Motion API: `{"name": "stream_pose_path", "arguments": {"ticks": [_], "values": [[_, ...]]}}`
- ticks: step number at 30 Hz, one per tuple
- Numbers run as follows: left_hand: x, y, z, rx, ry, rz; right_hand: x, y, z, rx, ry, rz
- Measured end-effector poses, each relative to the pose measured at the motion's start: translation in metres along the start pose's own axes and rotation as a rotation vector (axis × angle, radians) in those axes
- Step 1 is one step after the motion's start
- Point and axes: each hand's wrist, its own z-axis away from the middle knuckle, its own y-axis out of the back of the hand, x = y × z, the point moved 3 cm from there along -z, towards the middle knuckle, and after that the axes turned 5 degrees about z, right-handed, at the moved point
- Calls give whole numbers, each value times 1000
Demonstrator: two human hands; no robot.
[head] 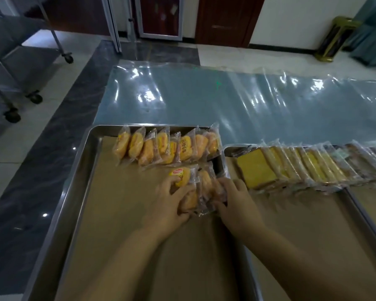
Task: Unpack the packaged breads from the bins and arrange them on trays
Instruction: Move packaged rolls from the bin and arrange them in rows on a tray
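Note:
A steel tray (78, 183) lined with brown paper holds a back row of several round yellow breads in clear packets (167, 146), leaning on one another. Below that row's right end stands a short second row of packaged round breads (195, 187). My left hand (172, 205) grips this small group from its left side, fingers curled over the front packet. My right hand (234, 198) presses against the group's right side. A second tray (232, 149) to the right carries a row of several flat sliced breads in packets (295, 166).
Both trays rest on a table covered with a shiny blue plastic sheet (226, 101). A wheeled metal rack (15, 68) stands on the floor at the far left. A gold-coloured bin (334, 38) stands by the far wall.

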Motion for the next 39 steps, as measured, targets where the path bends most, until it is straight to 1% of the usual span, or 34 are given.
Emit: {"name": "stream_pose_path", "arguments": {"ticks": [2, 6, 8, 9, 10, 11, 14, 17, 19, 24, 28, 30, 32, 34, 37, 39], "values": [[-2, -1, -8, 33, 4, -48, 0, -3, -7, 6, 6, -12], [-2, 2, -28, 95, 75, -25, -5, -3, -30, 20, -5, -1], [1, 4, -34, 104, 97, -41, -7, -3, -41, -16, 4, 67], [3, 5, -36, 100, 115, -53, -10, -4, -46, -52, 35, 151], [4, 6, -38, 89, 138, -69, -13, -5, -49, -86, 74, 234], [6, 7, -38, 73, 160, -86, -15, -3, -50, -100, 87, 265], [13, 8, -35, -5, 197, -103, -18, 7, -49, -111, 47, 283], [21, 15, -22, -94, 244, -84, -15, 27, -36, -105, -11, 240], [28, 22, -7, -90, 253, -89, -9, 43, -23, -102, -16, 198], [55, 37, 34, 3, 173, -115, 20, 79, 21, -61, -76, 126], [87, 36, 58, -26, 112, -85, 50, 103, 61, -29, -113, 97], [107, 34, 67, -29, 78, -63, 66, 114, 80, -40, -115, 96], [131, 30, 75, -18, 47, -53, 83, 126, 99, -70, -119, 92], [158, 23, 81, 7, 1, -72, 100, 139, 118, -145, -96, 115], [200, 5, 87, -11, -83, -137, 125, 164, 147, -270, 1, 203], [230, -13, 94, -21, -128, -147, 144, 185, 166, -284, 49, 240]]}}
